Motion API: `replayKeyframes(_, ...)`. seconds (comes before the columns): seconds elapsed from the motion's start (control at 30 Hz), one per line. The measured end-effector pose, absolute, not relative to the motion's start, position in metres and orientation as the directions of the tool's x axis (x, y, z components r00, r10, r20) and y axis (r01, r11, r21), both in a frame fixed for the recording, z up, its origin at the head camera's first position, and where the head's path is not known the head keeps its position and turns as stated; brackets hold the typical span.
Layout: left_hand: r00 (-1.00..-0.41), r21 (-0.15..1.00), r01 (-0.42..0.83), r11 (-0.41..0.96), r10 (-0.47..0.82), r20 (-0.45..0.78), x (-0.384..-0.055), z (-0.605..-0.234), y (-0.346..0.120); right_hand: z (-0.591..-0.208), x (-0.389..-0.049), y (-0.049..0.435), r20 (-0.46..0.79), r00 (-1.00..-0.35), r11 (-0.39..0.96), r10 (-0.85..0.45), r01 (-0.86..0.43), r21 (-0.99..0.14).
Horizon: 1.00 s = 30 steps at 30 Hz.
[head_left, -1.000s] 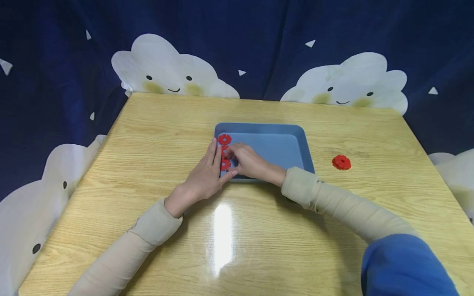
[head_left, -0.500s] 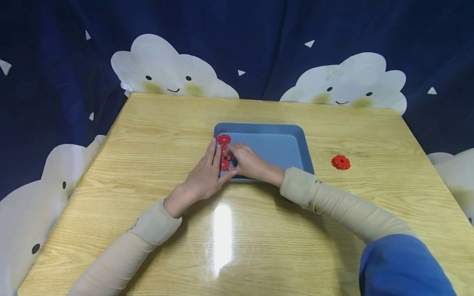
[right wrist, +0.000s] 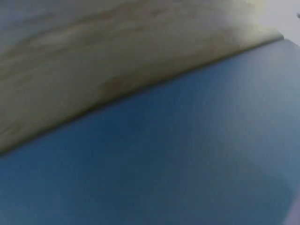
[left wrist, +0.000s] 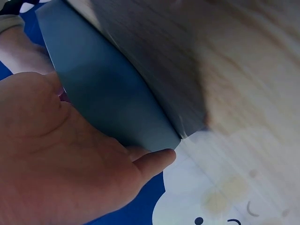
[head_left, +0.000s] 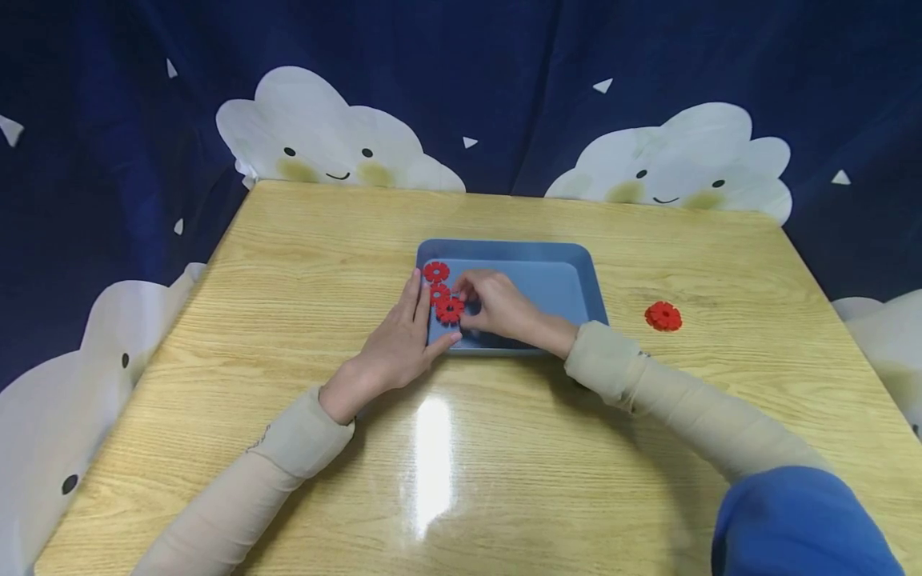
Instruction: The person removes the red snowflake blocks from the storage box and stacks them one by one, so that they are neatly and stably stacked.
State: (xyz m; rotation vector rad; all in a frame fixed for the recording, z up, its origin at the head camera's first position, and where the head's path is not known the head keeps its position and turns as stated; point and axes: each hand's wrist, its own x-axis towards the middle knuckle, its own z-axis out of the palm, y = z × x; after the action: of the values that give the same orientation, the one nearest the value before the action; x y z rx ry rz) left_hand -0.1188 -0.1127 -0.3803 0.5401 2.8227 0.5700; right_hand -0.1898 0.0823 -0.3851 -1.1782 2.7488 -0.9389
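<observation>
In the head view, a shallow blue tray (head_left: 515, 250) lies on the table. My left hand (head_left: 398, 344) rests along its left rim, fingers straight and thumb out over the near left corner. The left wrist view shows this hand (left wrist: 70, 154) against the tray's side wall (left wrist: 103, 79). My right hand (head_left: 500, 308), over the tray's left part, pinches a red flower-shaped disc (head_left: 450, 310) at its right edge. Two like discs lie along the left wall, an upper red disc (head_left: 436, 272) and a lower red disc (head_left: 438, 294) partly overlapped by the held one.
To the right of the tray, a small pile of red flower-shaped discs (head_left: 663, 316) lies on the wooden table (head_left: 346, 240). A dark blue curtain (head_left: 504, 64) with white clouds hangs behind the table's far edge and down its sides.
The right hand has shifted right from the left wall, bringing the nearest red disc slightly up and right, so it now shows over the middle one. The left hand has stayed put.
</observation>
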Motion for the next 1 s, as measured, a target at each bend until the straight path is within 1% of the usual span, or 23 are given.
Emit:
replayKeyframes(0.17, -0.910, 0.404, 0.304, 0.863, 0.389, -0.145, -0.119, -0.380, -0.112, -0.376, -0.188, 0.112, 0.224, -0.764, 0.573, -0.605, -0.613, -0.544)
replayKeyframes(0.43, -0.912, 0.397, 0.316, 0.861, 0.392, -0.123, -0.118, -0.381, -0.112, -0.360, -0.181, 0.171, 0.258, -0.821, 0.628, -0.510, -0.560, -0.541)
replayKeyframes(0.6, -0.910, 0.402, 0.321, 0.858, 0.397, -0.121, -0.118, -0.380, -0.112, -0.355, -0.177, 0.211, 0.305, -0.849, 0.665, -0.431, -0.527, -0.528)
replayKeyframes(0.7, -0.909, 0.399, 0.322, 0.858, 0.398, -0.122, -0.117, -0.378, -0.112, -0.353, -0.172, 0.233, 0.317, -0.873, 0.699, -0.370, -0.487, -0.524)
replayKeyframes(1.0, -0.908, 0.394, 0.321, 0.861, 0.398, -0.129, -0.117, -0.379, -0.112, -0.357, -0.157, 0.300, 0.238, -0.946, 0.800, -0.221, -0.315, -0.510)
